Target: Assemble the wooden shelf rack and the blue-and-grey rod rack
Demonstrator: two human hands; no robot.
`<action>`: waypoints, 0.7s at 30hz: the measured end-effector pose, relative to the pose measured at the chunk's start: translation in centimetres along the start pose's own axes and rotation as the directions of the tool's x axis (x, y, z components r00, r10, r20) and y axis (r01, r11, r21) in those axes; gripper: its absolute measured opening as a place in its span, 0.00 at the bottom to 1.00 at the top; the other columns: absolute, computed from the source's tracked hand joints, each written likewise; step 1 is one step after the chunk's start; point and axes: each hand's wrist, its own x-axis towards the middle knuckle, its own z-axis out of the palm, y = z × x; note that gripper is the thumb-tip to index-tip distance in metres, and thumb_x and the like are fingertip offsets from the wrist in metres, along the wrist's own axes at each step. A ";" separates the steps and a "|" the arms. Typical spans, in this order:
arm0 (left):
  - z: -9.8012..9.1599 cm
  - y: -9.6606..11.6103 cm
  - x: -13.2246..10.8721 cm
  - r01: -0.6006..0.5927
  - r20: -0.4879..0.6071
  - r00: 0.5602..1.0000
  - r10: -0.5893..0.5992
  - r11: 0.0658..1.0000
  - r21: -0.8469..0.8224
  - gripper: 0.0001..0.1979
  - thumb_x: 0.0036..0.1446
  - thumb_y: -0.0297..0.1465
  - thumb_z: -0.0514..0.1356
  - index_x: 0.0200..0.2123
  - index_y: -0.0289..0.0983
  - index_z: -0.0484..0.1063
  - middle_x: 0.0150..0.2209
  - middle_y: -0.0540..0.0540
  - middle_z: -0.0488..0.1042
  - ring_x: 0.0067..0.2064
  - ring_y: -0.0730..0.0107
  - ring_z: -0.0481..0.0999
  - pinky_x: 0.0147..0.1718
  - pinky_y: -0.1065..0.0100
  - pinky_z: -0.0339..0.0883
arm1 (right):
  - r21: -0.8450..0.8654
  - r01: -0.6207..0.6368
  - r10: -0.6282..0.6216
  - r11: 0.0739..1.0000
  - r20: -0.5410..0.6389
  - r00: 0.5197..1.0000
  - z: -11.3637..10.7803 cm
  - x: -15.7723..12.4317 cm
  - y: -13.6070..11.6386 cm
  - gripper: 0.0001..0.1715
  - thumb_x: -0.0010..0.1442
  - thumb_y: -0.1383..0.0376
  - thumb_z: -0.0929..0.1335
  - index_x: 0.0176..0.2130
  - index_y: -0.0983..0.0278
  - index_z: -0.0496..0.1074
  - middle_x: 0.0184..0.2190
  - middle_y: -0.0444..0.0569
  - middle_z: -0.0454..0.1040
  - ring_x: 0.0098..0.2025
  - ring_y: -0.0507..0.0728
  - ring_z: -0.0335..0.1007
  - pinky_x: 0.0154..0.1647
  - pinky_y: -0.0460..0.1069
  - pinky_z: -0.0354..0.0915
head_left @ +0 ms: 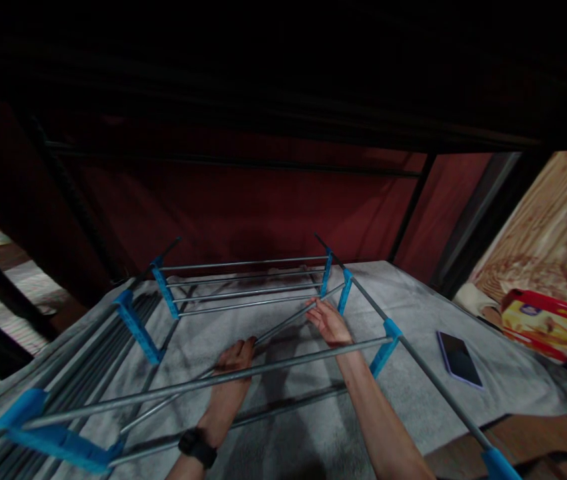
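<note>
A thin grey metal tube [283,325] slants across the inside of a partly built rack, its far end by a blue plastic connector [345,293] on the right. My left hand [234,359], with a dark watch on the wrist, is closed around the tube near its middle. Further along, my right hand [330,323] pinches the same tube close to that connector. The tube's near end lies low by the front left blue connector [63,440]. Another crossbar [283,363] passes over my forearms, joined to a blue connector [386,343] at the right.
Several loose tubes [108,353] lie along the left side on a grey blanket [403,300]. A phone [459,359] rests on the blanket at right, with a red and yellow box [553,323] beyond it. Dark bed-frame posts [413,207] and a low overhead bar surround the place.
</note>
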 end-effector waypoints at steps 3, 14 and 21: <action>-0.7 0.1 0.9 0.007 0.021 1.000 -0.007 1.000 0.009 0.20 0.66 0.25 0.45 0.53 0.36 0.71 0.42 0.42 0.77 0.44 0.59 0.76 0.46 0.61 0.69 | 0.006 0.008 -0.008 1.000 0.021 1.000 0.5 0.0 -0.1 0.15 0.51 0.56 0.77 0.36 0.62 0.76 0.35 0.46 0.80 0.38 0.53 0.76 0.42 0.48 0.72; -1.4 -0.7 4.1 0.023 0.146 0.988 -0.043 0.991 0.133 0.22 0.65 0.24 0.46 0.57 0.39 0.71 0.40 0.42 0.76 0.41 0.61 0.74 0.43 0.62 0.66 | 0.045 0.042 -0.042 0.998 0.017 0.999 1.5 -0.1 -0.8 0.13 0.51 0.58 0.77 0.35 0.61 0.75 0.36 0.47 0.80 0.39 0.54 0.76 0.43 0.48 0.73; -2.9 -1.2 5.6 -0.064 0.011 0.998 0.063 0.988 0.143 0.25 0.61 0.20 0.47 0.58 0.36 0.69 0.41 0.40 0.74 0.44 0.56 0.71 0.46 0.57 0.62 | -0.025 -0.015 0.014 1.000 -0.031 0.999 2.0 -1.4 -1.5 0.09 0.52 0.61 0.75 0.35 0.61 0.76 0.33 0.47 0.80 0.38 0.56 0.76 0.45 0.53 0.72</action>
